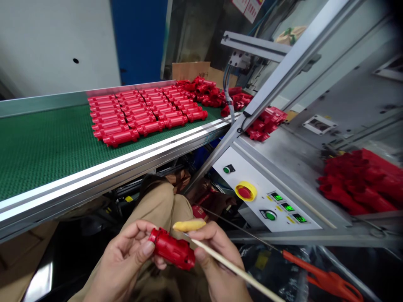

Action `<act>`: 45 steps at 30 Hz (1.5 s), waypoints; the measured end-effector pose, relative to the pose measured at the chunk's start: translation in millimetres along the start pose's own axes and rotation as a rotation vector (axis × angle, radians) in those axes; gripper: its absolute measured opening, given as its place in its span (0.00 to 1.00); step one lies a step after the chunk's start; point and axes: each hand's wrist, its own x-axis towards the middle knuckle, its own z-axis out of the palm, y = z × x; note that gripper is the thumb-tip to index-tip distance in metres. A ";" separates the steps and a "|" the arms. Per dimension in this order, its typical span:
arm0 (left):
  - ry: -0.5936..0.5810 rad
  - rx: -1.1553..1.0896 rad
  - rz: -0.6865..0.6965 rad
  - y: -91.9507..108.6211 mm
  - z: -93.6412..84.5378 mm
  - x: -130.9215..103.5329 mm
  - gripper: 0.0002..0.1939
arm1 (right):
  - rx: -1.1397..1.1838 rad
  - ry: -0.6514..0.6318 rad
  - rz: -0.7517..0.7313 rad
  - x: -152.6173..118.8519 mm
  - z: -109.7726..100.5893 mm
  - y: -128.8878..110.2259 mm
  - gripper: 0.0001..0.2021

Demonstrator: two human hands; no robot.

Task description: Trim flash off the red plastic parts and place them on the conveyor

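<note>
My left hand [121, 256] is closed around one end of a red ribbed plastic tube [171, 247], held above my lap. A thin pale wooden stick [233, 268] lies in my right hand [222, 256], between thumb and index finger, its tip close above the tube. My right thumb is at the tube's other end; whether it presses on it I cannot tell. A yellow finger cot [189, 225] covers the right index fingertip.
On the green conveyor belt [47, 147] stand rows of red tubes [145, 111], with a loose heap [204, 90] behind. At right are a control panel [261, 201] with an emergency stop button [245, 191], more red parts [362, 184], and an orange-handled tool [324, 277].
</note>
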 end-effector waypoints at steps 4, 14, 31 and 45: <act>0.005 -0.058 -0.024 2.5 4.7 -1.9 0.16 | 0.343 0.037 0.112 3.7 -3.2 -5.2 0.10; -0.029 -0.104 -0.066 1.8 2.1 -1.3 0.19 | 0.608 -0.011 0.218 7.7 -5.8 -5.6 0.10; -0.027 -0.163 -0.040 1.3 -0.1 1.3 0.16 | 0.512 -0.010 0.071 9.5 -18.8 -9.9 0.09; 0.061 0.091 0.107 -9.2 -12.2 2.1 0.21 | -0.508 -0.184 -0.414 24.3 -9.0 -28.2 0.08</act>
